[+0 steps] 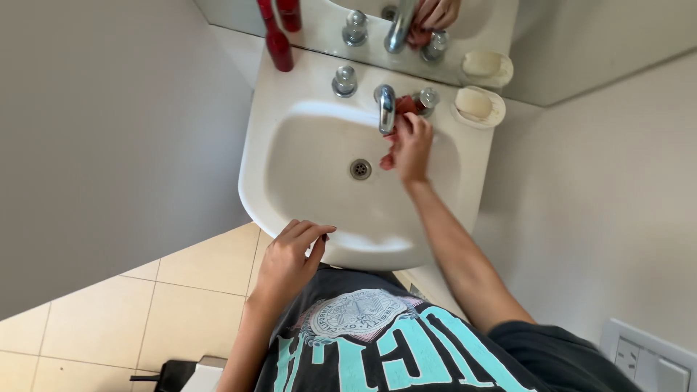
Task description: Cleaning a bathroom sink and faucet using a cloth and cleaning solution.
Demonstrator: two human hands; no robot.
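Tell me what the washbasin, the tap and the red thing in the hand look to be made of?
Washbasin: likely glazed white ceramic, glossy and smooth. Tap: polished chromed metal, mirror-bright. Red cloth under the right hand: apparently soft fabric, crumpled and matte.

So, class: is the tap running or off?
Off, as far as shows: no stream falls from the tap, and the sink looks dry around the drain.

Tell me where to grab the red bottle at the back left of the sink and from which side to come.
Grip the red bottle around its wider lower body, coming from the front right, over the sink deck. It stands upright with a narrower neck above, and the wall sits close on its left, so that side looks cramped. The left tap handle stands clear of it.
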